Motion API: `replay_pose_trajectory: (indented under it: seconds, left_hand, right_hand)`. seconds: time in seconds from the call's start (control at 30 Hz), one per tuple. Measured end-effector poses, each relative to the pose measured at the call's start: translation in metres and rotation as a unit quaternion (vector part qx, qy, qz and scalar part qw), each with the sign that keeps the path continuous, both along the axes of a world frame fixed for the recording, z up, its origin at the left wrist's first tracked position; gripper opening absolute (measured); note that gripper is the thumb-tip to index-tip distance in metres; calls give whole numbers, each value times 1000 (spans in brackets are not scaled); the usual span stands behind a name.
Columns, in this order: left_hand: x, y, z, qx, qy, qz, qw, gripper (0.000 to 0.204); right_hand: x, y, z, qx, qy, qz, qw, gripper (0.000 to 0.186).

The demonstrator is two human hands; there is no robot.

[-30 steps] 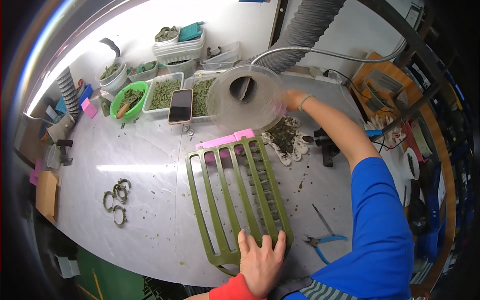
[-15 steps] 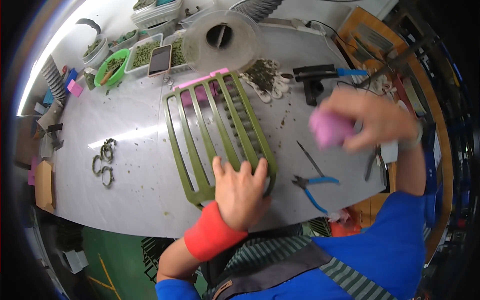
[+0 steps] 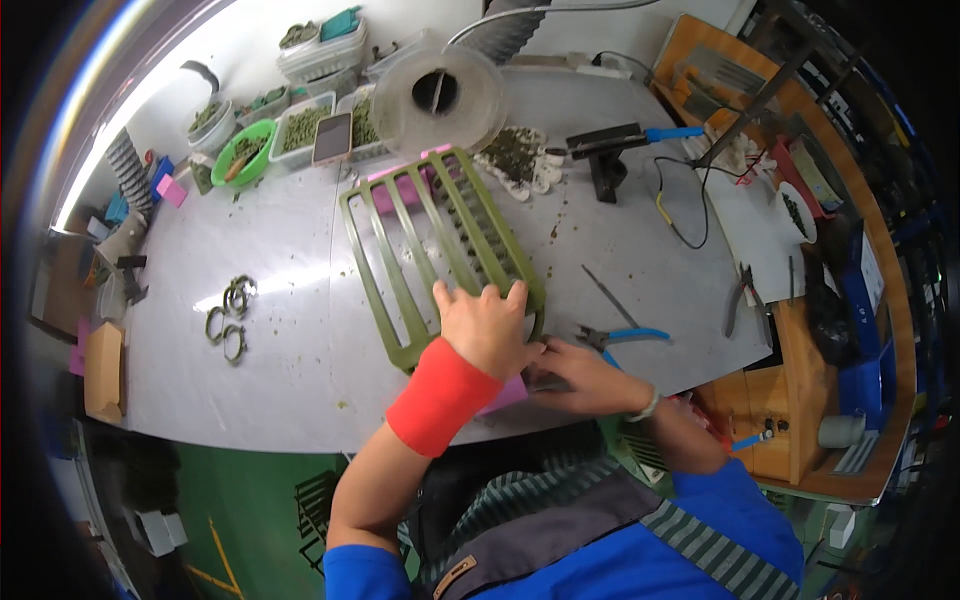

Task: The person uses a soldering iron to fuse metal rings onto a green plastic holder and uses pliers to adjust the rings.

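A green slatted plastic frame point(image 3: 408, 235) lies at a slant on the grey table, its near end toward me. My left hand point(image 3: 484, 325), with a red wristband, grips that near end, fingers curled over the slats. Low at the frame's near right corner is my right hand point(image 3: 592, 380), its fingers closed at the edge. A pink block point(image 3: 505, 394) shows partly beneath the near end, against my right fingertips; the exact grip is hidden. Another pink piece point(image 3: 382, 198) sits under the far end. A row of dark green bumps point(image 3: 460, 220) shows through the right-hand slats.
Blue-handled cutters point(image 3: 592, 338) and a thin pointed tool point(image 3: 608, 295) lie right of the frame. Green rings point(image 3: 235, 298) rest at left. Behind stand a phone point(image 3: 332, 138), tubs of green pieces point(image 3: 302, 130), a clear round guard point(image 3: 410, 115), a stained glove point(image 3: 520, 160) and a blue-handled tool point(image 3: 602, 145).
My right hand has come down and left from above the table's right side, bringing the pink block to the frame's near end. The left hand still grips the frame.
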State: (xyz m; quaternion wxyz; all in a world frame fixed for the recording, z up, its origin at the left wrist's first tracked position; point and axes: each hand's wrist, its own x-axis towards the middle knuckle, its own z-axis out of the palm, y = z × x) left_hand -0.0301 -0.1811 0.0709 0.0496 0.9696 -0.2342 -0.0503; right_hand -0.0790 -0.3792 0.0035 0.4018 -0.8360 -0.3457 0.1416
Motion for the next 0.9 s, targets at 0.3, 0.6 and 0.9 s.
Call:
replay_pose_trajectory:
  seconds: [0.3, 0.6, 0.9]
  left_hand:
    - [-6, 0, -4, -38, -34, 16, 999, 71]
    - [-16, 130, -16, -337, -140, 44, 930, 32]
    - [68, 411, -88, 8, -244, 372, 895, 17]
  right_hand:
    - [200, -217, 33, 558, 124, -401, 716, 23]
    - [332, -325, 19, 447, 224, -504, 704, 31]
    - [251, -267, 79, 457, 148, -429, 764, 32]
